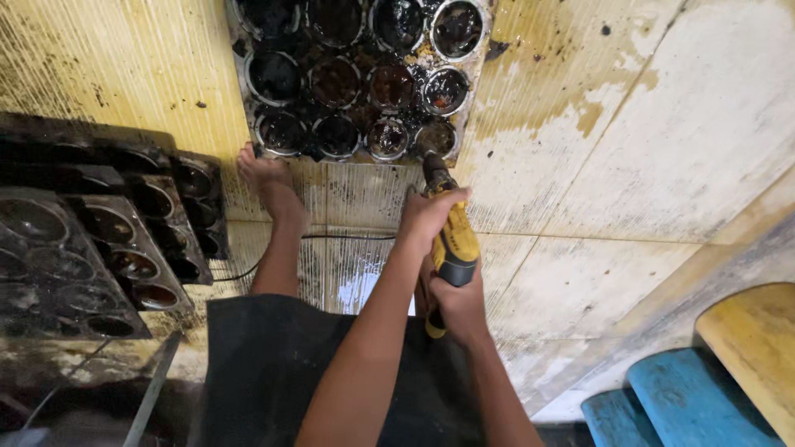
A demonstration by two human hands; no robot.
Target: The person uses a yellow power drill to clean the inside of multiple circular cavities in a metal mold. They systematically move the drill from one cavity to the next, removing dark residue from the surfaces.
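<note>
I see a yellow and black power drill [451,244] gripped in both hands: my left hand [431,213] wraps its upper body, my right hand [458,302] holds the grip below. The drill points away from me, its dark front end [433,165] reaching the near edge of a blackened metal baking tray [476,79]. That tray lies flat on the floor, its round cups caked with dark burnt residue; the tip sits at the near right cup [436,138].
</note>
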